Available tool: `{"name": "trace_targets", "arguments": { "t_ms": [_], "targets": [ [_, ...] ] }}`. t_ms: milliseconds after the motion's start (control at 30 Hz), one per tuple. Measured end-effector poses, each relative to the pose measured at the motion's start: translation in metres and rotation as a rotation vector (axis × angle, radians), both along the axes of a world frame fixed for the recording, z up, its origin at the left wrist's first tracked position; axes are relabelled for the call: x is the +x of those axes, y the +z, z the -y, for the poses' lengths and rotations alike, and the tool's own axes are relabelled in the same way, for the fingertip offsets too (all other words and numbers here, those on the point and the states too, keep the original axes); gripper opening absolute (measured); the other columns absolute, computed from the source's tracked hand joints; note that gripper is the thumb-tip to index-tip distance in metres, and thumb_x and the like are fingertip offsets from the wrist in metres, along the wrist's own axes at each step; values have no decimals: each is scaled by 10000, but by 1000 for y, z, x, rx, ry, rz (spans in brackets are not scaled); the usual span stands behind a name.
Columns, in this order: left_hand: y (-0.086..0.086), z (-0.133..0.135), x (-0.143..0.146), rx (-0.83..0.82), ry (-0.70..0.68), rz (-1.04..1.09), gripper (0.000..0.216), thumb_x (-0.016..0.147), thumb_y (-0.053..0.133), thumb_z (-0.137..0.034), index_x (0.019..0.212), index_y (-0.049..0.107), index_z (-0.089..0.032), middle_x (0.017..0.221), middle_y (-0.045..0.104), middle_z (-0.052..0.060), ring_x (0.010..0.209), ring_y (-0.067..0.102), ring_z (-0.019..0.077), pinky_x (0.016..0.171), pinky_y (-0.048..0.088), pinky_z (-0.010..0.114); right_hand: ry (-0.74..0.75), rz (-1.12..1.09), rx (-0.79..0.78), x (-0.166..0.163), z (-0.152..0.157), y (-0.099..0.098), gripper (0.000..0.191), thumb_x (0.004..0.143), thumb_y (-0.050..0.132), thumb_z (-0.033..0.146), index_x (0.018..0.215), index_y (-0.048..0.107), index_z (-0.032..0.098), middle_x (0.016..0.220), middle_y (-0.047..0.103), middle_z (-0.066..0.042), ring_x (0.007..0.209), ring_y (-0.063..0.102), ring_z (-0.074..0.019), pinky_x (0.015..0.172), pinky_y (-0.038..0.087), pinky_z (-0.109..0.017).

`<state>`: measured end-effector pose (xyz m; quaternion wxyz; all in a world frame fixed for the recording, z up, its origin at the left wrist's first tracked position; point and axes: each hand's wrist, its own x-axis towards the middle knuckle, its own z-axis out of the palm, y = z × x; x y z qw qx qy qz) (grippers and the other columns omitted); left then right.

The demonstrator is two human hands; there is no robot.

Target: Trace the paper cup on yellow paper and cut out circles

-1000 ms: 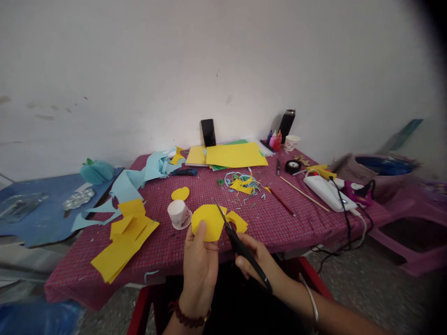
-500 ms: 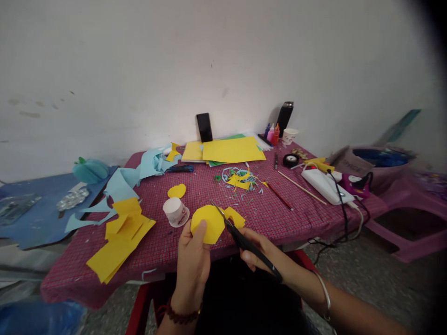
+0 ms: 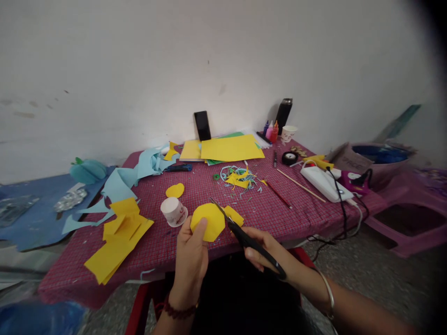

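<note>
A roundish piece of yellow paper is pinched between the thumb and fingers of my left hand. My right hand grips black-handled scissors, whose blades lie at the paper's upper right edge. Just right of the blades sits another yellow paper piece. A white paper cup stands left of my left hand, slightly tilted in view, and a cut yellow paper shape lies behind it.
Yellow paper scraps and light blue offcuts cover the table's left side. Thin shreds lie mid-table. Behind are yellow sheets, a phone and a black bottle. A white power strip with cables is on the right.
The view has shifted slightly. Both hands keep hold of the paper and the scissors, and the blades stay at the paper's upper right edge with only a small movement.
</note>
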<state>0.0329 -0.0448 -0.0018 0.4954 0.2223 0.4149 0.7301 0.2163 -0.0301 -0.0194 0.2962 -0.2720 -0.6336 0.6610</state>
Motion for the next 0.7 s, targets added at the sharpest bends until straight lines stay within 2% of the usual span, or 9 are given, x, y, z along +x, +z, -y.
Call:
{"name": "trace_targets", "arguments": {
  "t_ms": [167,233,300,333,367,433,500,567,700],
  "targets": [
    [0,-2,-1,1,-20,8,143,727,755,-249,794,668,-158,862,732,20,779,682,122,785,537,244,-5,6,-44,-1,1,-1,540,822,623,564,1167,574,151,564,382,89,385,277,-29,354,225,-159],
    [0,-2,-2,-16,-25,22,155,710,768,-249,791,673,-156,852,736,22,771,683,120,769,538,234,-1,72,-32,3,-6,0,510,825,632,531,1176,585,165,591,454,71,386,340,-39,360,280,-164],
    [0,-2,-5,-38,-29,41,180,688,783,-245,808,683,-156,852,741,24,768,685,121,752,541,227,-41,188,104,13,-20,0,436,816,669,447,1162,608,189,716,597,16,508,523,-89,478,438,-206],
    [0,-2,-6,-50,-32,56,195,677,790,-241,821,688,-158,855,743,24,770,687,124,747,542,226,-93,269,228,20,-30,0,402,802,692,387,1151,622,199,835,658,-20,655,613,-136,609,505,-254],
    [0,-2,-7,-62,-37,74,209,669,795,-238,832,692,-159,858,746,25,773,689,127,742,545,228,-171,374,368,29,-40,0,386,794,697,320,1156,623,210,969,683,-51,829,652,-188,755,523,-313],
    [1,-2,-9,-87,-53,117,232,656,802,-229,854,699,-164,868,750,27,777,692,134,736,549,233,-313,633,632,47,-61,-3,421,789,658,210,1206,603,202,1120,670,-98,1004,635,-260,901,487,-412],
    [1,-1,-10,-102,-67,162,252,650,806,-217,876,703,-172,881,752,26,783,693,138,727,550,232,-316,825,791,64,-77,-6,435,799,595,146,1233,590,174,1144,653,-130,1022,625,-285,921,479,-455],
    [1,1,-10,-116,-118,190,250,653,804,-209,879,705,-172,883,752,30,774,692,138,715,549,229,-260,897,888,75,-85,-5,389,812,571,139,1199,613,159,1110,652,-140,1011,619,-291,919,482,-470],
    [2,9,-10,-186,-412,163,238,697,780,-226,913,708,-158,846,743,42,699,680,133,665,548,231,-278,673,956,68,-71,13,261,871,540,161,1116,628,188,1033,650,-106,986,610,-245,897,498,-425]
  ]
}}
